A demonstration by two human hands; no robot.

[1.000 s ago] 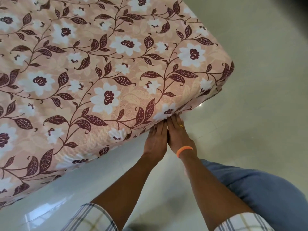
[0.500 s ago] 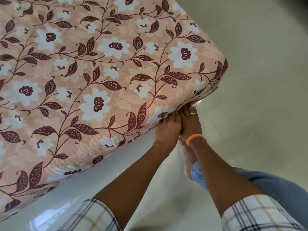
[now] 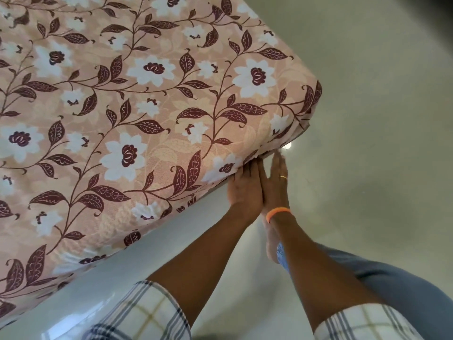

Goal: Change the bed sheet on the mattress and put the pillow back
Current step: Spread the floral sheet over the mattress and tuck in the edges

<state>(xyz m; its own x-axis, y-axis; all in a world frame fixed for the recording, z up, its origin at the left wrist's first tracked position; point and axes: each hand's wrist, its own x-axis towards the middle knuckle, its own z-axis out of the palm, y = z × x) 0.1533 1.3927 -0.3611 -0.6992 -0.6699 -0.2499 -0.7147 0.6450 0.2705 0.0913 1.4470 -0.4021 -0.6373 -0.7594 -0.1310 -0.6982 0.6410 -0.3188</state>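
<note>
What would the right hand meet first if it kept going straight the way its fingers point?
The right hand points at the bed sheet hem under the mattress corner; it would likely push in there first, though depth is unclear.

Peach floral bed sheet, white blooms, maroon leaves.
Orange wristband at five o'clock; plaid sleeves, grey-blue trousers, pale floor.

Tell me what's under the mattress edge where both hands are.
Fingertips of the left hand and right hand reach under the floral sheet edge. A grey strip shows below; anything deeper is covered.
</note>
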